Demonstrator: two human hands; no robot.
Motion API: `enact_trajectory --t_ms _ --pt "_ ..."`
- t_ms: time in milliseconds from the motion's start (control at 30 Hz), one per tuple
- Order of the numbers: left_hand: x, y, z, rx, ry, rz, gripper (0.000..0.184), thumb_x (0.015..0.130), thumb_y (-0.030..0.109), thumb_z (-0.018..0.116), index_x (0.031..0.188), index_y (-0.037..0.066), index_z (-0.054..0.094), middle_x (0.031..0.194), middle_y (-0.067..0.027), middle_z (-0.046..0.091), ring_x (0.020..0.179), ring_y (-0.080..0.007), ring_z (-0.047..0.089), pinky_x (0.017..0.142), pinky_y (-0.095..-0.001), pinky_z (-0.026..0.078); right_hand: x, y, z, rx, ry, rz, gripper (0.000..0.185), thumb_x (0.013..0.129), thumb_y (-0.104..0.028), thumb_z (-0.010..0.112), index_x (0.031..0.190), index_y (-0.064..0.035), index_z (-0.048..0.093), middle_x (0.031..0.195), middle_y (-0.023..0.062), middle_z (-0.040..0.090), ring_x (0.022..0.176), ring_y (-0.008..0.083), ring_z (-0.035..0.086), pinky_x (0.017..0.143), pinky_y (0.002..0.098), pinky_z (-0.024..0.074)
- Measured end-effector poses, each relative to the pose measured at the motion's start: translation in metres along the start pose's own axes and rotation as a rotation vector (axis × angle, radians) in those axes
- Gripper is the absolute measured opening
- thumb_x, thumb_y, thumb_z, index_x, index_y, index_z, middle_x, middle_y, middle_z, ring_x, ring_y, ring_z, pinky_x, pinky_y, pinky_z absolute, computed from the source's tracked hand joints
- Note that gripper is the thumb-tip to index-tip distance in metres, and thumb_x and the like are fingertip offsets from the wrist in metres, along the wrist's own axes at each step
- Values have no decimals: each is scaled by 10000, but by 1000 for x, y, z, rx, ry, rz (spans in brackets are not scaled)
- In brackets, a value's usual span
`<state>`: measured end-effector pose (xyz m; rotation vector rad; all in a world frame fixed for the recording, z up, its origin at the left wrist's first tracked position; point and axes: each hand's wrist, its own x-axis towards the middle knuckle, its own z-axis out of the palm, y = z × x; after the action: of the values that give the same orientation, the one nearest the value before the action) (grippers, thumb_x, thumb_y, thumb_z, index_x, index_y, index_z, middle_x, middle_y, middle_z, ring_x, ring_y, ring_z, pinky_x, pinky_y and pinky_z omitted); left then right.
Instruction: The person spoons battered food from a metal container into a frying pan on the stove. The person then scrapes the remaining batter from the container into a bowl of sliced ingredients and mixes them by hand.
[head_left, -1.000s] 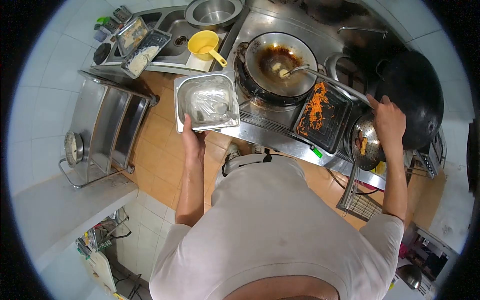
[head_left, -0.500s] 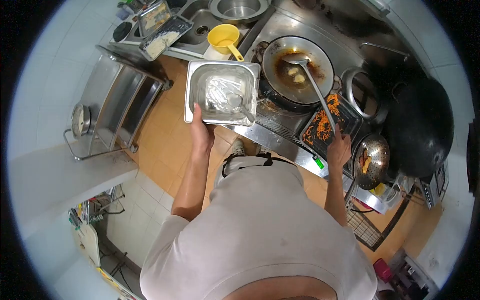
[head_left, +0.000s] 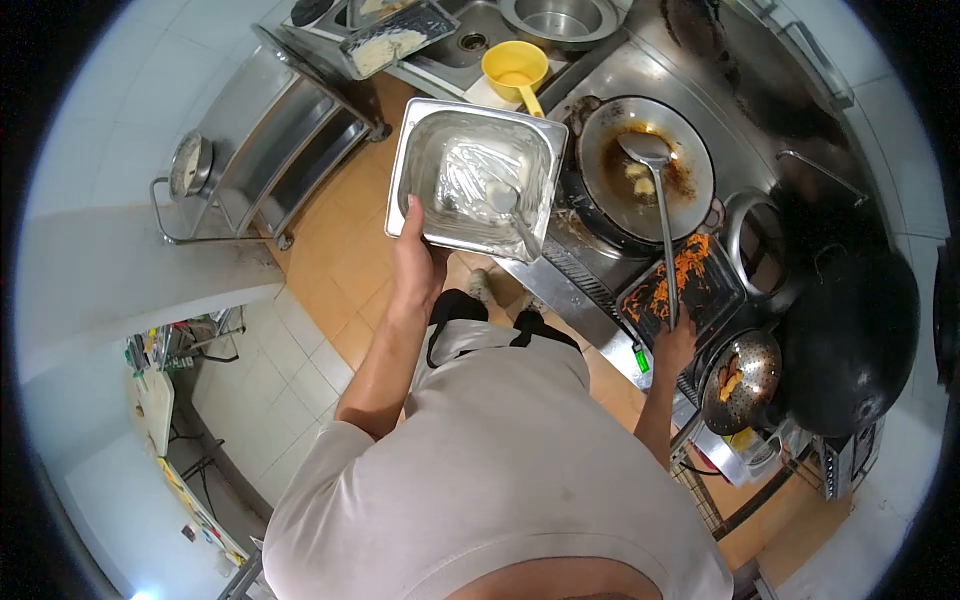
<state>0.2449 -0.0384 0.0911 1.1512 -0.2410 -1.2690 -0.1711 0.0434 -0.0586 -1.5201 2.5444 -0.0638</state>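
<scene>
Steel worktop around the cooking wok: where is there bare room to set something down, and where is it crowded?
Bare worktop runs behind the cooking wok, between the round basin and the metal ring; it looks roomy enough for something small. Crowding is worst near the right hand, where the dark tray, strainer and black wok sit close.

Bright indoor light glares off the metal, while fisheye distortion (black at the corners) bends the edges.

We look through one head-worn camera, facing forward and down, close above the shirt (head_left: 500,460); beyond it we see the steel container (head_left: 430,165) and the wok (head_left: 625,208), and our wide, round-edged view takes in the cart (head_left: 262,112) toward the left.
</scene>
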Motion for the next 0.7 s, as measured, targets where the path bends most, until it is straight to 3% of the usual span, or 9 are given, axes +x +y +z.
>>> enact_trajectory --t_ms 267,367,433,500,533,567,600,633,700 --pt "42 46 -69 -82 -72 -29 486 1054 368 431 1389 17 439 1287 -126 583 1107 -228 622 918 -423 541 2 0 26 16 28 27 592 780 -96 745 1343 -112 563 1180 188 657 1087 396 623 870 508 514" --pt "63 81 -99 -78 -108 -18 481 1056 369 421 1383 17 439 1277 -131 588 1083 -233 636 892 -426 564 -5 -36 11 -249 202 10 731 768 -223 793 1417 -109 475 1179 227 585 1087 402 569 880 484 502" --pt "73 104 -120 -92 -91 10 459 1055 354 431 1372 22 442 1242 -120 595 1069 -230 640 891 -426 573 -4 -102 -17 -284 355 -20 856 751 -329 832 1459 -87 416 1234 224 523 1106 386 531 870 472 491" --pt "93 120 -153 -98 -71 49 450 1052 344 447 1368 24 445 1232 -114 592 1065 -224 640 895 -420 572 -6 -213 -47 299 458 -494 715 789 -214 810 1402 -37 488 1095 166 594 976 301 585 827 416 495" --pt "101 130 -169 -95 -58 67 446 1051 339 455 1366 24 446 1227 -111 591 1063 -222 640 898 -418 572 -33 -290 -70 676 241 -429 599 791 -119 791 1330 -23 550 913 98 623 805 197 595 752 337 501" --pt "105 141 -181 -100 -41 80 442 1046 329 475 1368 27 446 1237 -110 582 1078 -212 628 909 -412 561 -55 -349 -80 873 110 -597 505 787 -87 790 1247 -16 594 789 34 617 696 123 564 668 283 492" --pt "110 151 -191 -102 3 107 429 1049 327 475 1354 26 457 1225 -98 593 1067 -195 624 866 -372 562 -85 -401 -89 843 38 -733 352 844 -43 723 1185 -32 634 794 5 598 696 81 566 626 232 481" --pt "110 165 -199 -58 62 127 448 1050 306 473 1390 20 426 1273 -108 565 1133 -200 584 929 -375 519 -112 -449 -100 849 -34 -918 243 845 -53 716 1080 -27 660 725 -11 593 639 66 541 575 228 458" --pt "124 183 -226 -40 145 204 463 1046 266 484 1436 33 392 1334 -104 528 1205 -202 538 993 -375 473 -159 -536 -111 828 -219 -848 238 802 -144 790 966 -18 671 619 73 601 531 176 589 542 304 476"
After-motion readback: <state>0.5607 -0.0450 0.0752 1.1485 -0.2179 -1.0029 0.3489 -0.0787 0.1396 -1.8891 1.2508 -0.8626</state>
